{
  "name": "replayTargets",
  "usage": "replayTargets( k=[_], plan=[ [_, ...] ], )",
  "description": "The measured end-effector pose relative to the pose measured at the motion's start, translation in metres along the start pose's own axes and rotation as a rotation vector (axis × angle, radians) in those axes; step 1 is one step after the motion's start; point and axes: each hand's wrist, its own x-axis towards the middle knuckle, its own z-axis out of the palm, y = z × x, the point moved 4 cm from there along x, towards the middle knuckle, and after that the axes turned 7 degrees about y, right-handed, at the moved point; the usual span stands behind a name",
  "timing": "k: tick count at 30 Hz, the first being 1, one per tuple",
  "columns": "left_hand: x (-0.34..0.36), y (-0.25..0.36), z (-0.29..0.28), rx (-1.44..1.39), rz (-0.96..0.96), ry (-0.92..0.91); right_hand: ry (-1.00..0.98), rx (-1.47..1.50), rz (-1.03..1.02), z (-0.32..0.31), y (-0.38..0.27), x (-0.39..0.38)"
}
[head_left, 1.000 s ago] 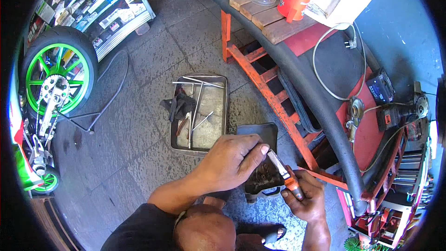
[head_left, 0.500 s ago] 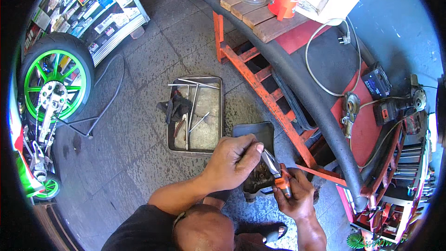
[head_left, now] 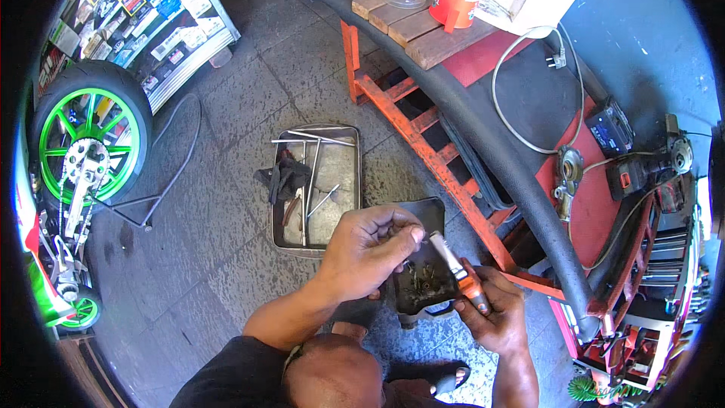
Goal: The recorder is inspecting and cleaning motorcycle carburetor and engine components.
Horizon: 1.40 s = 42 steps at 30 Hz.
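Observation:
My right hand (head_left: pixel 497 308) is wrapped around the orange handles of a pair of pliers (head_left: pixel 451 263), whose silver jaws point up and left. Just left of the jaw tips, my left hand (head_left: pixel 368 251) is closed in a pinch between thumb and forefinger. Whatever sits in that pinch is too small or too hidden to name. Below both hands lies a black plastic tray (head_left: pixel 447 304) with several small metal parts (head_left: pixel 427 281) in it.
Beyond my left hand, a metal tray (head_left: pixel 360 181) holds rods and a dark rag (head_left: pixel 291 180). To the right stands an orange metal frame (head_left: pixel 423 143) with a padded bar. A green-rimmed wheel (head_left: pixel 89 132) is at the left. Tools crowd a rack (head_left: pixel 664 279) at the far right.
The pliers' jaws have come away from my left fingertips, leaving a small gap. My right hand has shifted slightly right, and my left hand slightly left.

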Motion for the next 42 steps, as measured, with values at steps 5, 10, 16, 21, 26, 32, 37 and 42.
replayTargets(
  k=[5, 10, 16, 21, 26, 32, 37, 42],
  plan=[
    [-0.005, -0.001, 0.007, -0.082, -0.031, 0.067, 0.214, 0.243, 0.064, 0.016, 0.004, 0.004],
    [-0.009, -0.003, 0.018, -0.114, -0.035, 0.053, 0.322, 0.444, 0.221, 0.036, -0.008, 0.013],
    [-0.012, -0.004, 0.022, -0.101, -0.041, 0.056, 0.42, 0.616, 0.26, 0.048, -0.023, 0.031],
    [-0.014, -0.003, 0.02, -0.04, -0.089, -0.042, 0.381, 0.614, 0.274, 0.042, -0.025, 0.037],
    [-0.008, 0.002, 0.02, -0.037, 0.075, -0.056, 0.243, 0.42, 0.118, 0.028, -0.03, 0.048],
    [-0.008, 0.0, 0.014, -0.036, -0.036, -0.122, 0.189, 0.263, 0.03, 0.024, -0.035, 0.055],
    [-0.002, -0.001, 0.007, -0.245, 0.003, 0.102, 0.254, 0.615, 0.371, 0.036, -0.025, 0.032],
    [0.001, 0.001, -0.003, -0.187, 0.138, 0.291, -0.048, 0.954, 0.555, 0.052, -0.022, -0.007]
  ],
)
